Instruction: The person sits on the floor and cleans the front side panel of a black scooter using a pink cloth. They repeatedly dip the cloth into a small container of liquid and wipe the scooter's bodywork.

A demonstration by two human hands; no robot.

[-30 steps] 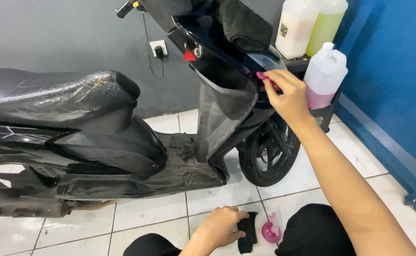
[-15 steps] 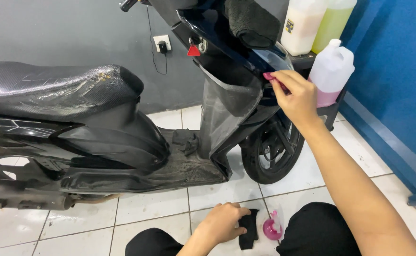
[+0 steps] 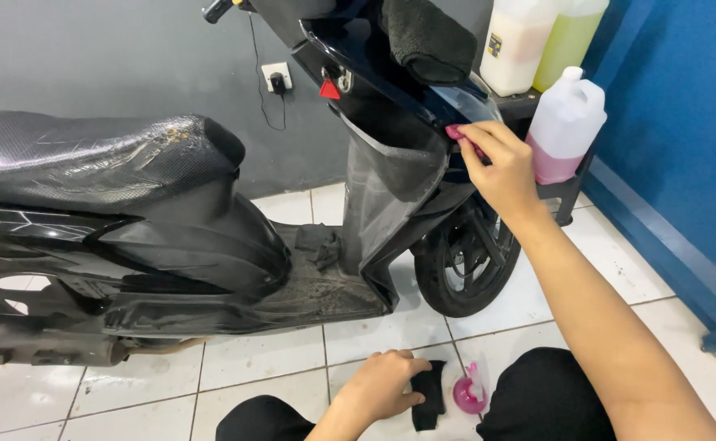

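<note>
Two hands work apart: right hand [image 3: 501, 167] pinches a pink applicator [image 3: 458, 134] against the scooter's front panel [image 3: 391, 175]; left hand [image 3: 382, 385] grips a black cloth [image 3: 430, 396] on the floor [image 3: 268, 359]. Wiping seems underway; steady pressure matters next.

— Noting grey wall [image 3: 88, 65] behind, matt, evenly lit; white socket [image 3: 275, 77] fixed to it, black plug and cord hanging down.

— Recording floor?

— Showing white tiles [image 3: 276, 359] with dark grout lines, light reflecting off them softly.

— Right side?

— Showing blue wall [image 3: 684, 122] with blue skirting along the bottom. Dark rack [image 3: 566, 184] standing against it, carrying plastic jugs [image 3: 566, 122].
</note>
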